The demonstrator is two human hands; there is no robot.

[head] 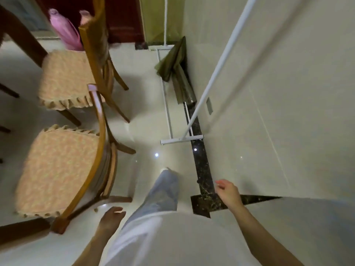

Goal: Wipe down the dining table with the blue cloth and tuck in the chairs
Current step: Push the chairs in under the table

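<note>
Chairs (57,169) side by side on the left, both hands empty

Nearest the camera, a white shirt (172,237) fills the bottom of the view, with one pale blue trouser leg (163,191) stepping forward over the glossy cream floor (146,112). The left hand (112,215) hangs low with its fingers loosely curled, gripping nothing, just beside the rear leg of the near chair (92,150) and apart from it. The right hand (227,191) is held out to the side over a dark marble strip (201,166) in the floor, fingers relaxed and slightly bent, also empty.

The near chair is wooden with a peach, frill-edged seat cushion; its curved back is turned toward the person and its seat faces left. The far chair (67,77), of the same make and cushion, stands just beyond it, facing the same way, its seat close to a dark wooden leg of the counter (21,35) at the upper left. A pink cloth (65,29) shows behind the far chair's back.

To the right, a white metal rack (180,141) stands along the tiled wall (288,93), with an olive cloth (172,62) draped low at its far end.
</note>
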